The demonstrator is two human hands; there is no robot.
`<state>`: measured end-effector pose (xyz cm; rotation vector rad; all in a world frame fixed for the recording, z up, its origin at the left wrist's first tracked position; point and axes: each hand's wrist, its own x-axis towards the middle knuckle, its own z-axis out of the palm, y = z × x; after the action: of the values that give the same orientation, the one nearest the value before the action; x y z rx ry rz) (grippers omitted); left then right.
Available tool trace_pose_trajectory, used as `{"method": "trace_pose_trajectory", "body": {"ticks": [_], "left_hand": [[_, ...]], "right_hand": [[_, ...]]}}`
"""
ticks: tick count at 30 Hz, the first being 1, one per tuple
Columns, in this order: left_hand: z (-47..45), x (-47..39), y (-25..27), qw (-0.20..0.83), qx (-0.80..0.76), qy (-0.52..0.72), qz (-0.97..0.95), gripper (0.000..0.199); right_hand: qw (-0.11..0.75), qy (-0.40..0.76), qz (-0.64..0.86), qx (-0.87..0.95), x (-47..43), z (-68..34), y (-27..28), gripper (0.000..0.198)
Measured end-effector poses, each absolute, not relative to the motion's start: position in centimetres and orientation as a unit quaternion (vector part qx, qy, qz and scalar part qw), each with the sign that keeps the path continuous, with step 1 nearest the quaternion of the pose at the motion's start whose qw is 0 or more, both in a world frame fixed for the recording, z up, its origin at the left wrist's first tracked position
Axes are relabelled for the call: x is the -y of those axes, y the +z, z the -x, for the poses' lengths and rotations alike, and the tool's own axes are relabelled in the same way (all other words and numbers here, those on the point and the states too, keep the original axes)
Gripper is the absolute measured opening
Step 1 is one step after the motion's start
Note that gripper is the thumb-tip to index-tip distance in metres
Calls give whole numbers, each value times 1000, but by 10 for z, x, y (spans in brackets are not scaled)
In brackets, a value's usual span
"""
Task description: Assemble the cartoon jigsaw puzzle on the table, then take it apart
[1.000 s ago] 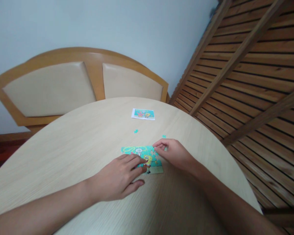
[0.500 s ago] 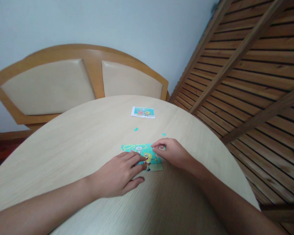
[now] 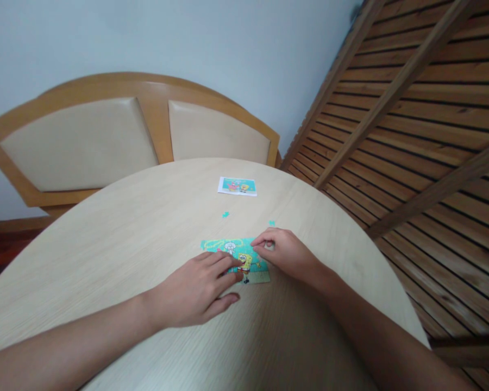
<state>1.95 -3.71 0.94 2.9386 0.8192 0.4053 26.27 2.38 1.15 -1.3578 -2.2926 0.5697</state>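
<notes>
A jigsaw puzzle (image 3: 244, 266) with teal cartoon figures lies on the table, largely assembled. Across its lower left part rests my left hand (image 3: 204, 288), fingers stretched out and a little spread, hiding that area. Thumb and forefinger of my right hand (image 3: 283, 252) are pinched together at the puzzle's upper right; whatever is between them, if anything, is too small to see. Beyond the puzzle lie two loose teal pieces: one puzzle piece (image 3: 225, 215) toward the middle, another small piece (image 3: 272, 223) just past my right hand.
A printed reference picture (image 3: 237, 186) with the same cartoon characters lies near the far side of the round wooden table (image 3: 146, 217). Behind stands a padded bench back (image 3: 155, 108) against the wall. Slatted wood (image 3: 411, 136) rises on the right.
The view has shifted very slightly. Both hands keep nearly the same places on the puzzle, and the loose pieces have not moved.
</notes>
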Motion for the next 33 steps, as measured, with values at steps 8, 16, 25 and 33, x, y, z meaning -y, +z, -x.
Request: {"method": "trace_pose_trajectory", "body": {"ticks": [8, 16, 25, 33], "left_hand": [[-19, 38, 9, 31, -265, 135, -954, 32], [-19, 38, 9, 39, -265, 138, -953, 32], [-19, 37, 8, 39, -268, 131, -954, 33], [-19, 38, 10, 40, -266, 138, -953, 32]], "right_hand": [[135, 155, 404, 891, -21, -270, 23, 18], [133, 149, 396, 896, -26, -286, 25, 22], [126, 151, 391, 899, -26, -282, 20, 21], [135, 157, 382, 901, -26, -283, 21, 21]]}}
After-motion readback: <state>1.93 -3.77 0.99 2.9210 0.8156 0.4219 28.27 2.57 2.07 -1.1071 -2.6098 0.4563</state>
